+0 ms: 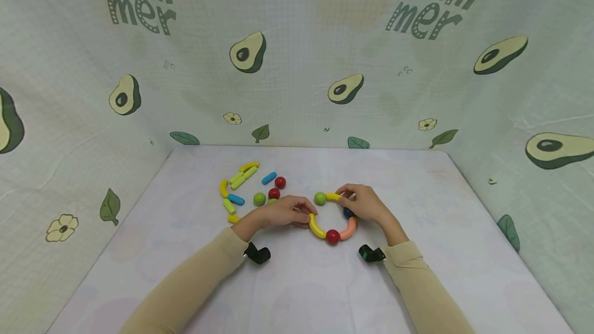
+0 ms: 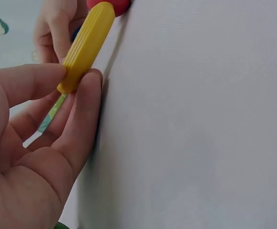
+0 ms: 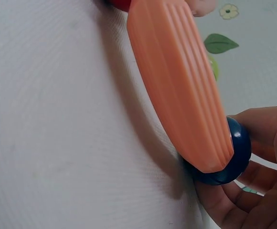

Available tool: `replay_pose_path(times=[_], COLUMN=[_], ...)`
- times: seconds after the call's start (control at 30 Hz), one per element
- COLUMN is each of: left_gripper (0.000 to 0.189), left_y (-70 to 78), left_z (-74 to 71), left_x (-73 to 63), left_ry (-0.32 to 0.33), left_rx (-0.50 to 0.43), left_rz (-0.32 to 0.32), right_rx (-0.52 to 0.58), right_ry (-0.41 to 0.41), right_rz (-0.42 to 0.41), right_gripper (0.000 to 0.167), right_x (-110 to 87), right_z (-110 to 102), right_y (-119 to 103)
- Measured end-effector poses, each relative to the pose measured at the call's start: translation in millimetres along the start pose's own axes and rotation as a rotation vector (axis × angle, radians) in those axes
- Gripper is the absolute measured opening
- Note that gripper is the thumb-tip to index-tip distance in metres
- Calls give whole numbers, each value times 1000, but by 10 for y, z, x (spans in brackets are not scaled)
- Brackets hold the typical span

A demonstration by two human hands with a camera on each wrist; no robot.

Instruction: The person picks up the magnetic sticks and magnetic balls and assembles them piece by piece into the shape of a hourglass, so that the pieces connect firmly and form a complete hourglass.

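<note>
A ring of toy building rods and balls with a gap at its left lies on the table between the hands. My left hand [image 1: 289, 210] pinches the free end of a yellow curved rod [image 2: 88, 47] between thumb and finger. That rod joins a red ball [image 1: 332, 237], then an orange curved rod [image 3: 176, 86] and a dark blue ball [image 3: 241, 148]. My right hand [image 1: 364, 202] pinches a second yellow curved rod [image 1: 332, 197] near the blue ball; in the right wrist view the ball hides the fingertips. A green ball [image 1: 320, 198] sits at this rod's other end.
Left of the ring lie loose pieces: red balls [image 1: 280, 182], a green ball [image 1: 259, 199], blue rods [image 1: 269, 178], light green rods [image 1: 243, 178] and yellow curved rods [image 1: 224, 188]. The left forearm passes close to the nearest ones. Patterned cloth walls [image 1: 297, 66] enclose the white table [image 1: 297, 287].
</note>
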State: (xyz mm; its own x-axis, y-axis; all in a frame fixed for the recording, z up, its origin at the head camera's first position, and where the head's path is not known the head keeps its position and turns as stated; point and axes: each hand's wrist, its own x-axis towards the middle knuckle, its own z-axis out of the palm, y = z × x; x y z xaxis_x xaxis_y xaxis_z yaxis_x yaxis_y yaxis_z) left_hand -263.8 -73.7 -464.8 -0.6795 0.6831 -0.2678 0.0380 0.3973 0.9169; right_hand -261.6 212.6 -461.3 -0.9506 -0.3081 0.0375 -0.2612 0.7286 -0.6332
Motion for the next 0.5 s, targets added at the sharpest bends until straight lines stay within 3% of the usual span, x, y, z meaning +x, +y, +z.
replay_pose_path(times=[0.3,0.5], left_gripper=[28,29], left_y=[7,-1], left_z=[39,41], left_x=[13,34], left_ry=[71,151], left_rx=[42,-3], left_rz=[-18,-43], right_rx=[12,7], right_ry=[4,1], right_rz=[10,12], right_gripper=[23,23], right_x=[-2,3], right_z=[0,10], right_y=[0,1])
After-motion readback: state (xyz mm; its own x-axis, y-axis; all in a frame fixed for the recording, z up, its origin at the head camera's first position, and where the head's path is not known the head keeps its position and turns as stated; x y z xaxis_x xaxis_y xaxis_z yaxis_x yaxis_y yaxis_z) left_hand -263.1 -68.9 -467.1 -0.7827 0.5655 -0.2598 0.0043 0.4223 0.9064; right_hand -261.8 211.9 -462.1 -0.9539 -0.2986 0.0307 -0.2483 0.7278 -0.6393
